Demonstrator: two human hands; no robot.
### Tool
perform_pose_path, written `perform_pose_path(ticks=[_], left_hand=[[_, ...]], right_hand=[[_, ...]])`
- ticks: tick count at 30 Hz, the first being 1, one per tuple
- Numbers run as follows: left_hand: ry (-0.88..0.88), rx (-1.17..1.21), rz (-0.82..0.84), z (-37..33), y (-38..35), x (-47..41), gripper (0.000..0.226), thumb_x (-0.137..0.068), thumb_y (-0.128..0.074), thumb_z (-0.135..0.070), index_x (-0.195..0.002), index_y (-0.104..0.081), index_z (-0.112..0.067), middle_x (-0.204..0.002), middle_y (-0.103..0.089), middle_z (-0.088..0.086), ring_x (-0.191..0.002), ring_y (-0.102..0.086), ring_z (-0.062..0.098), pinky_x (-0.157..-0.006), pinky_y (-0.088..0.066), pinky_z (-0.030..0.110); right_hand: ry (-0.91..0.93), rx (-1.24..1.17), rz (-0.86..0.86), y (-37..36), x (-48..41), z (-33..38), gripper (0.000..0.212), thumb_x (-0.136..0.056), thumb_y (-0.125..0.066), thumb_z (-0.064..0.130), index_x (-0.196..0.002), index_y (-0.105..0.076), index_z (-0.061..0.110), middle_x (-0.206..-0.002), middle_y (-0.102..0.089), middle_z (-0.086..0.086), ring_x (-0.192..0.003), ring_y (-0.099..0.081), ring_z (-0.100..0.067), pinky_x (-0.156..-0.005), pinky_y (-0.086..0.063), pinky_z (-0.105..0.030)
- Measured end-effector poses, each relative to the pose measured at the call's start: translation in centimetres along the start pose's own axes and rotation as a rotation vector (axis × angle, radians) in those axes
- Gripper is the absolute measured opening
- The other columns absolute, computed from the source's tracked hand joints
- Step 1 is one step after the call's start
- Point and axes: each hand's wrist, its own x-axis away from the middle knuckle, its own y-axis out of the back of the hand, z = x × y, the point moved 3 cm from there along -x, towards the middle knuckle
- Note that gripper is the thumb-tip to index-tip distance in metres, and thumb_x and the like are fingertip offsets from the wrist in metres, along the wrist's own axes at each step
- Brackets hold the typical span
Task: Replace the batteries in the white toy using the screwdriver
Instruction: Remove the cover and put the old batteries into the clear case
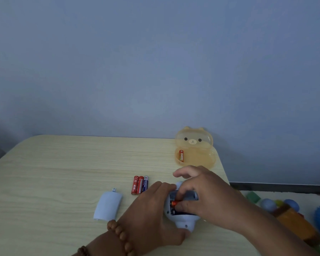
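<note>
Head view: pale wood table [63, 163] against blue wall [155, 61]; left grip [151, 209] clasps white toy [185, 221], right grip [207, 193] pinches battery [174, 202].

Right hand [209, 196], battery [174, 202] in white toy [185, 221]

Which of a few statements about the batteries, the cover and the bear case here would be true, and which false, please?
1. Three batteries lie side by side on the table. True.
2. The battery cover is fitted on the white toy. False: it lies on the table, left of the toy.
3. The bear case is closed. False: it stands open with one battery inside.
4. The right hand holds an orange battery at the toy's open compartment. True.
</note>
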Motion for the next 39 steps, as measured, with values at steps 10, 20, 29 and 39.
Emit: perform_pose_path(ticks=[10, 20, 29, 39], left_hand=[[-0.008, -0.002, -0.065, 0.4, -0.3, -0.2, 0.081, -0.056, -0.076, -0.058, -0.122, -0.053, -0.017, -0.101, -0.059, -0.011, -0.088, -0.056, 0.000, -0.078, -0.045, 0.014], [-0.018, 0.017, -0.057, 0.4, -0.3, -0.4, 0.082, -0.059, -0.077, -0.058, -0.125, -0.052, -0.017, -0.106, -0.060, -0.014, -0.096, -0.054, -0.003, -0.085, -0.041, 0.007], [0.037, 0.053, -0.039, 0.4, -0.7, -0.6, 0.087, -0.057, -0.072, -0.066, -0.130, -0.046, -0.028, -0.113, -0.052, -0.021, -0.101, -0.053, -0.005, -0.084, -0.045, 0.011], [0.038, 0.050, -0.010, 0.7, -0.8, -0.6, 0.090, -0.056, -0.070, -0.068, -0.132, -0.043, -0.028, -0.115, -0.050, -0.018, -0.102, -0.051, -0.003, -0.086, -0.047, 0.019]], right_hand=[[-0.166, -0.405, -0.433, 0.8, 1.9, -1.7, 0.023, -0.091, -0.066, 0.020, -0.100, -0.072, 0.041, -0.065, -0.067, 0.007, -0.051, -0.060, -0.007, -0.054, -0.049, -0.019], [-0.272, -0.556, -0.321, 3.2, 0.5, -4.3, 0.058, -0.070, -0.089, 0.013, -0.122, -0.066, 0.023, -0.087, -0.076, -0.001, -0.075, -0.076, -0.015, -0.075, -0.060, -0.031], [-0.179, 0.015, -0.152, 5.8, -8.4, -5.5, 0.061, -0.063, -0.092, 0.033, -0.118, -0.066, 0.028, -0.090, -0.069, 0.012, -0.082, -0.064, -0.003, -0.077, -0.054, -0.031], [-0.230, -0.092, -0.040, 4.4, -10.8, -8.3, 0.060, -0.056, -0.096, 0.031, -0.110, -0.069, 0.032, -0.087, -0.057, 0.009, -0.077, -0.056, -0.007, -0.069, -0.044, -0.022]])
